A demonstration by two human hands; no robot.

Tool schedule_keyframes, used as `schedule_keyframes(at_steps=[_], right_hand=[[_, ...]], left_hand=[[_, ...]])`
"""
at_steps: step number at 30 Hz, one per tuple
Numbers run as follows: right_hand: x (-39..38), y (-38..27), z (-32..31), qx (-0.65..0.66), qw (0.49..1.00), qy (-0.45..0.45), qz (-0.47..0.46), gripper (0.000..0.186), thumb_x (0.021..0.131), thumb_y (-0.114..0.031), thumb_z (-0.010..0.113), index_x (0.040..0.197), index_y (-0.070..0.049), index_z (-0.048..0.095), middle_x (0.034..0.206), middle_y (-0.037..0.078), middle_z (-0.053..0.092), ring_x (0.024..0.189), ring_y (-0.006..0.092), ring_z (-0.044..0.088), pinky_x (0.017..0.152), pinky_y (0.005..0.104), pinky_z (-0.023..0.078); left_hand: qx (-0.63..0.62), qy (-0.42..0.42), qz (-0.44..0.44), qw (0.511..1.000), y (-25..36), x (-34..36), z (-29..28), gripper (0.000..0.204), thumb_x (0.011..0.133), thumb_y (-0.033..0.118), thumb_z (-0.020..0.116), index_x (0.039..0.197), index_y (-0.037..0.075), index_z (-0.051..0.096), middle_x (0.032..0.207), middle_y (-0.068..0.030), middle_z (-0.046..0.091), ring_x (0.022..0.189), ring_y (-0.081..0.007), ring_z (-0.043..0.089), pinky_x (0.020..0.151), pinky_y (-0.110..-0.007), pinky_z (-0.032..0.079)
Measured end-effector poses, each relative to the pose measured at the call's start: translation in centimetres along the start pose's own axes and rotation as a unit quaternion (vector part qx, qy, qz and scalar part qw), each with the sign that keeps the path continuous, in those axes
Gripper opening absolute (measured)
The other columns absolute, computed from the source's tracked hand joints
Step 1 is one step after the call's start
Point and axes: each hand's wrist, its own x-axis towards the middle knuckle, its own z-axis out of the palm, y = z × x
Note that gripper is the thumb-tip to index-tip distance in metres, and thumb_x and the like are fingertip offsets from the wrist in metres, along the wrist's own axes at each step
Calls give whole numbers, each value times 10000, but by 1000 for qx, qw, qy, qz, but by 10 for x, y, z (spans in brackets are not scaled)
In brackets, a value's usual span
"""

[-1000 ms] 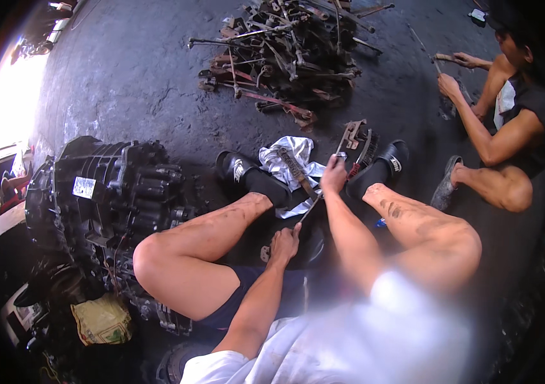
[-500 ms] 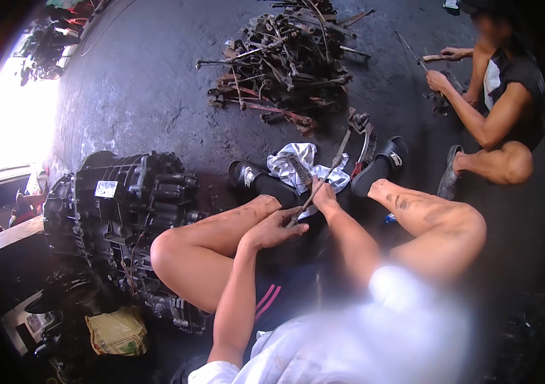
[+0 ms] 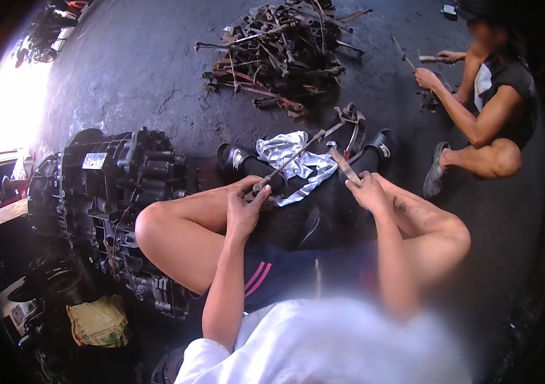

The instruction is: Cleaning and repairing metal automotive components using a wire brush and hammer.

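I sit on a dark greasy floor with my knees up. My left hand [image 3: 245,206] grips the near end of a long thin metal rod [image 3: 291,159] that slants up to the right over a crumpled white cloth [image 3: 293,161]. My right hand [image 3: 365,190] holds a short flat tool with a wooden-looking handle [image 3: 345,168], close beside the rod. The cloth lies between my two black boots [image 3: 234,159]. A curved rusty metal part [image 3: 353,125] lies just beyond the cloth.
A large black gearbox casing [image 3: 112,198] stands at my left. A heap of rusty rods and levers [image 3: 279,54] lies ahead. Another person [image 3: 490,109] squats at the right, working on a small part. A yellow bag [image 3: 98,320] lies at lower left.
My right hand came back from the curved part beyond the cloth and now holds the short tool. My left hand took the rod's end. The view tilted slightly.
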Motion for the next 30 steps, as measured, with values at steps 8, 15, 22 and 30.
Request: schedule_keyframes(at_steps=[8, 15, 22, 30], right_hand=[[-114, -78, -33, 66, 967, 83, -232, 407, 944, -228, 626, 1227, 57, 567, 943, 181, 693, 794, 267, 678, 766, 374, 528], [-98, -139, -6, 9, 971, 27, -237, 400, 948, -164, 590, 1346, -118, 579, 1091, 230, 667, 963, 443, 626, 836, 426, 520], [-125, -148, -43, 29, 960, 37, -275, 374, 939, -157, 597, 1305, -82, 613, 1057, 241, 676, 994, 407, 651, 842, 398, 517], [-56, -195, -5, -65, 963, 40, -258, 333, 929, -217, 618, 1254, -160, 661, 947, 262, 664, 886, 423, 645, 787, 457, 524]], left_hand=[[105, 119, 19, 987, 22, 8, 19, 472, 978, 365, 618, 789, -59, 709, 611, -50, 630, 526, -71, 540, 485, -227, 380], [137, 183, 107, 968, 26, 19, 31, 460, 1014, 278, 550, 760, -84, 680, 582, -70, 628, 495, -105, 558, 474, -293, 431], [156, 262, 86, 948, 29, 34, 4, 428, 995, 265, 576, 781, -89, 687, 536, -109, 604, 474, -114, 560, 405, -335, 412], [105, 241, 97, 960, 29, 36, 12, 399, 992, 226, 583, 801, -112, 670, 574, -112, 614, 446, -125, 545, 355, -309, 467]])
